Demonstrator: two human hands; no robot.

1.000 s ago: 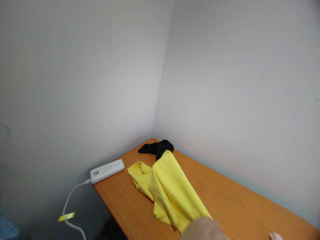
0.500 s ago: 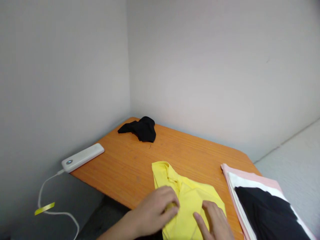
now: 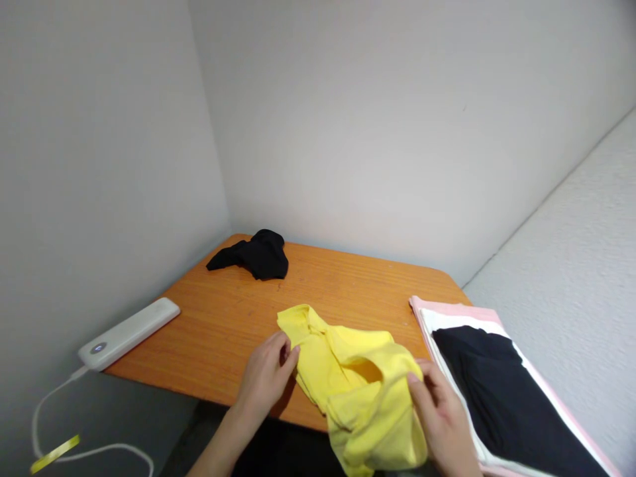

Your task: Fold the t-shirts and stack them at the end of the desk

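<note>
A crumpled yellow garment [image 3: 342, 371] lies across the near part of the table, its right part bunched and lifted, with a fold gaping open in the middle. At its left edge, my left hand [image 3: 268, 371] has thumb and fingers closed on the cloth. My right hand [image 3: 440, 411] grips the raised right side, thumb on top and fingers behind the fabric. The garment's lower end hangs over the near table edge.
Folded pink, white and black clothes [image 3: 497, 391] lie stacked on the right. A black cloth [image 3: 261, 255] is heaped at the far left corner of the wooden table [image 3: 348, 278]. A white power bank [image 3: 129, 334] with a cable sits on the left edge, beside the wall.
My right hand has taken hold of the garment's right side and raised it, bunching the cloth. My left hand has moved to its left edge. The view has shifted right.
</note>
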